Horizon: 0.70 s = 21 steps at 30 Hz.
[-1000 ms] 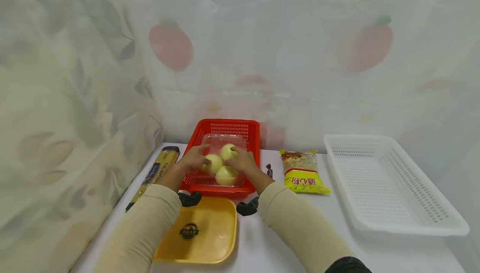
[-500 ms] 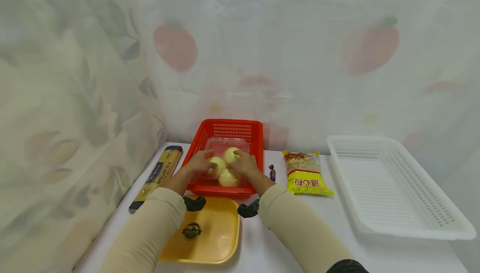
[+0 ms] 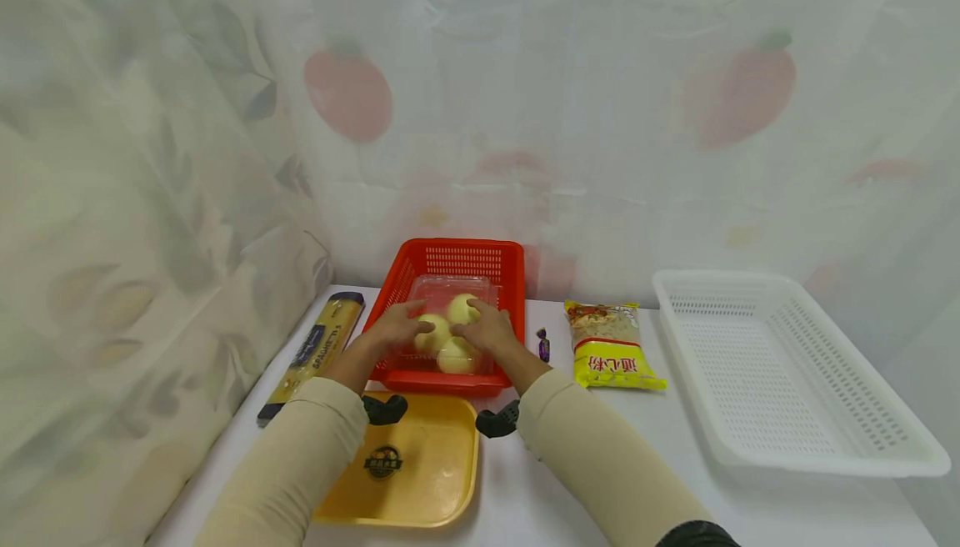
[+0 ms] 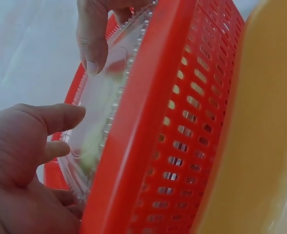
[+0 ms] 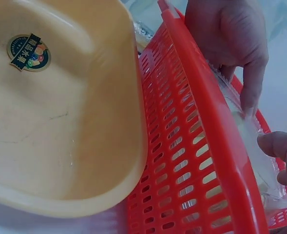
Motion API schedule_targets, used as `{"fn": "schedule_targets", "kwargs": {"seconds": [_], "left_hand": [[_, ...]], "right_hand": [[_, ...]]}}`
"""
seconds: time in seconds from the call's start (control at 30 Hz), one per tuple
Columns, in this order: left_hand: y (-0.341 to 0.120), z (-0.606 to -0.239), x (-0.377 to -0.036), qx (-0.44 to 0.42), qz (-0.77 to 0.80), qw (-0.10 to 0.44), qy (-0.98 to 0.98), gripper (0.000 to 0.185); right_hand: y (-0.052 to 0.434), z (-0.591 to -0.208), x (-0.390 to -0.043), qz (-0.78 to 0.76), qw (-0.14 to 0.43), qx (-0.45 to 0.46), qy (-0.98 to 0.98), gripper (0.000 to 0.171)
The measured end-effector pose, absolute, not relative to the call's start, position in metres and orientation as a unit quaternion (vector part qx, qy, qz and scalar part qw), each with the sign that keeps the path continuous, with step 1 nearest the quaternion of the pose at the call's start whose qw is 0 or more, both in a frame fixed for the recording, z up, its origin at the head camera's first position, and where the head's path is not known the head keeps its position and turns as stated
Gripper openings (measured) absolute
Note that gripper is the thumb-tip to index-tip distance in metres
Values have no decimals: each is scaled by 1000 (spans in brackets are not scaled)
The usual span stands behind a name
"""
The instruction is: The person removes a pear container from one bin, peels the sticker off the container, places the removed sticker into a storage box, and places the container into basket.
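Inside the red perforated plastic basket [image 3: 450,268] sits a clear plastic clamshell box [image 3: 448,318] holding three pale round fruits [image 3: 456,355]. I see the left hand [image 3: 396,332] and right hand [image 3: 491,330] resting on its lid, fingers nearly straight and spread, gripping nothing. Just in front of the basket lies a yellow plastic tray [image 3: 420,480]; right of the basket, a yellow noodle packet [image 3: 611,351].
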<state>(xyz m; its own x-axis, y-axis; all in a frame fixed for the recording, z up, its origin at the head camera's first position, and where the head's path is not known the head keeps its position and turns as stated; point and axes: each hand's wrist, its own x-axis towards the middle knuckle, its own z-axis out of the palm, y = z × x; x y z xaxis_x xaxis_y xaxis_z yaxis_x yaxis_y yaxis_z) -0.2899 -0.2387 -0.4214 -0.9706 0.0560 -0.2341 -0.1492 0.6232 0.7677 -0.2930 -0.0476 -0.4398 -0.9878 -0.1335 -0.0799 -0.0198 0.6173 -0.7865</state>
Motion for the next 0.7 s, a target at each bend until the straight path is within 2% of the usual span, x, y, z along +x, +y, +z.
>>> {"fn": "schedule_targets", "kwargs": {"seconds": [0.27,0.43,0.7], "left_hand": [[-242,-407,-290,-29,438,112,892,72],[-238,-396,-292,-34,432,105,895,74],[-227,-371,-288,8,396,71,915,76]], "right_hand": [[-44,-428,-292,-442,57,-61,893,67],[-37,-416,-294,-426,33,-100,898,64],[-13,-387,-285,-417,29,-122,900,68]]}}
